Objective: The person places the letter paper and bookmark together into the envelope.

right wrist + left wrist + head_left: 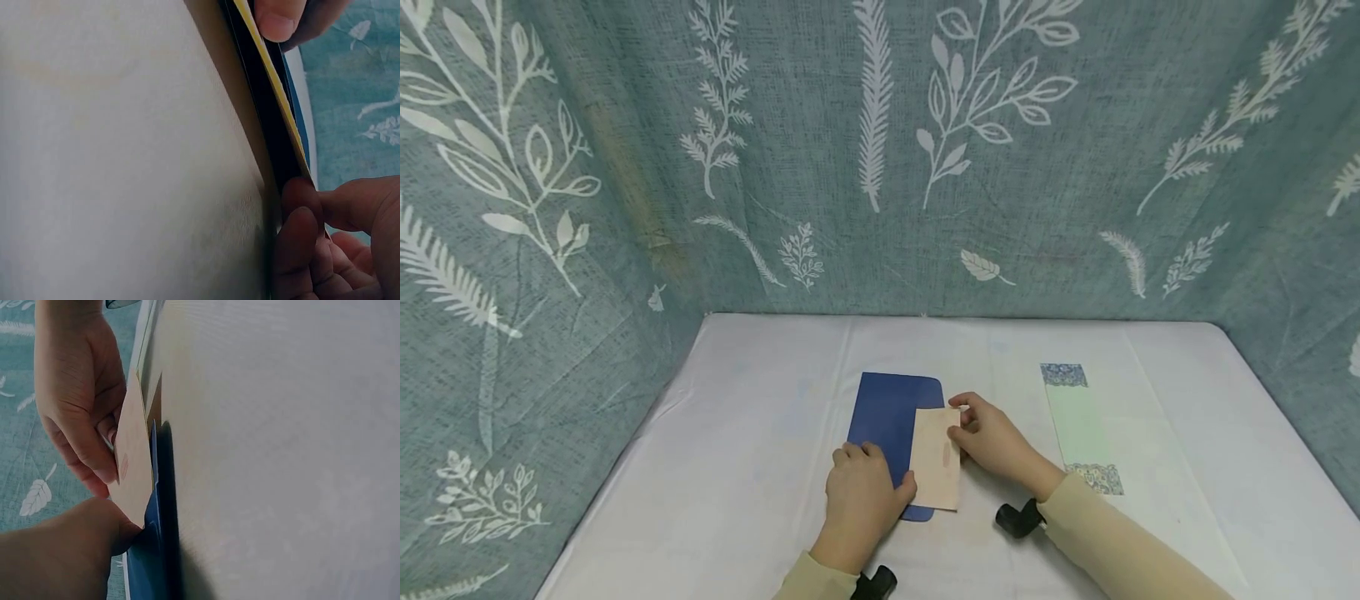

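A dark blue flat cover with rounded corners [887, 404] lies on the white table, slightly slanted. Over its right part is a cream card or thin booklet [934, 458] with a small pinkish mark, its right edge extending past the cover. My left hand [865, 500] rests on the cover's lower left, its thumb at the card's lower left edge. My right hand [992, 437] pinches the card's upper right edge between thumb and fingers. In the right wrist view, the card's yellowish edge [275, 81] is raised off the table beside the right fingertips [297, 231].
A pale green strip [1078, 425] with patterned blue-grey ends lies right of the right hand. Teal curtains with white leaf prints [820, 167] stand behind and beside the white table [737, 400]. Black wrist devices [1018, 519] sit by both wrists.
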A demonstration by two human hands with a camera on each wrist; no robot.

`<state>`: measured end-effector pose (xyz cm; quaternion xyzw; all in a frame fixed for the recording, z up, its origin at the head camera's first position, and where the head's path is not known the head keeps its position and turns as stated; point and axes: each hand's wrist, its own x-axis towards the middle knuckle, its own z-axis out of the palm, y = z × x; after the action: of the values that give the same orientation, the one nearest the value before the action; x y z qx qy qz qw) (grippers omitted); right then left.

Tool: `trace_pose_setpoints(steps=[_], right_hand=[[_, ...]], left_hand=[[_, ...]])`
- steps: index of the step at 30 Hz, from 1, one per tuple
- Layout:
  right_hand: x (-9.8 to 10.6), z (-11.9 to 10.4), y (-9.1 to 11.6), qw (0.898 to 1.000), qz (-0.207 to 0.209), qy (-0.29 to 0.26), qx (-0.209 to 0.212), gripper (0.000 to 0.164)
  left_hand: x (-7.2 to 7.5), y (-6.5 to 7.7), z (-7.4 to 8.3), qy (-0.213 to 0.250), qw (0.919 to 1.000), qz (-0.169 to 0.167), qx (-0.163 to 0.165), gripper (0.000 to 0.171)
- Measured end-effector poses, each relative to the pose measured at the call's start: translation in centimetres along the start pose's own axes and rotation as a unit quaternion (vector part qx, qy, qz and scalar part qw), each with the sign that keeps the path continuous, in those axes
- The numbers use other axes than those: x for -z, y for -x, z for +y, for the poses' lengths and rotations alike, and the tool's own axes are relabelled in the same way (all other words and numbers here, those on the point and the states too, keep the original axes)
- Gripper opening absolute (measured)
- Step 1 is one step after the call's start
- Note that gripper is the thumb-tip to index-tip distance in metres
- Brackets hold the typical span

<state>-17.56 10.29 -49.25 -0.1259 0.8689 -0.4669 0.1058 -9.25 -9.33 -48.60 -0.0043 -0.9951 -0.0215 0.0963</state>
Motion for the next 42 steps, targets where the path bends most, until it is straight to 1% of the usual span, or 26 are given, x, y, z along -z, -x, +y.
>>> trace_pose_setpoints(steps=[5,8,15,18,24,28,31,34,42], right_hand=[[-0.4,-0.2,-0.1,1.000,0.000,-0.016,-0.005,0.043],[-0.5,-0.3,0.0,0.999,-0.001,-0.034,-0.010,0.046],[-0.6,-1.1,0.8,0.998,0.004,-0.056,-0.027,0.063],[-0.6,-1.4,1.3,0.998,-0.001,-0.056,-0.030,0.067],[-0.7,-1.9,1.9,0.998,-0.013,-0.052,-0.030,0.066],[-1.0,-2.0,2.0,0.999,-0.008,-0.047,-0.027,0.068],[-1.3,-1.9,2.0,0.999,-0.002,-0.045,-0.026,0.069],[-1.5,-1.8,1.9,0.998,0.000,-0.050,-0.025,0.069],[-2.1,-1.8,1.4,0.998,-0.013,-0.057,-0.012,0.067]], left_hand=[[0.1,-0.2,0.0,0.007,1.0000,0.001,0.001,0.078],[0.1,-0.3,0.0,0.012,0.9999,-0.003,0.002,0.078],[0.4,-0.2,-0.1,0.024,0.9996,-0.014,0.006,0.077],[0.5,-0.3,-0.1,0.022,0.9996,-0.014,0.007,0.077],[0.6,-0.3,-0.2,0.022,0.9996,-0.013,0.010,0.078],[0.7,-0.2,-0.2,0.025,0.9993,-0.024,0.012,0.079],[0.5,-0.2,-0.3,0.028,0.9991,-0.030,0.013,0.078],[0.5,-0.1,-0.4,0.030,0.9991,-0.028,0.013,0.078],[0.3,-0.1,-0.4,0.029,0.9992,-0.026,0.014,0.079]])
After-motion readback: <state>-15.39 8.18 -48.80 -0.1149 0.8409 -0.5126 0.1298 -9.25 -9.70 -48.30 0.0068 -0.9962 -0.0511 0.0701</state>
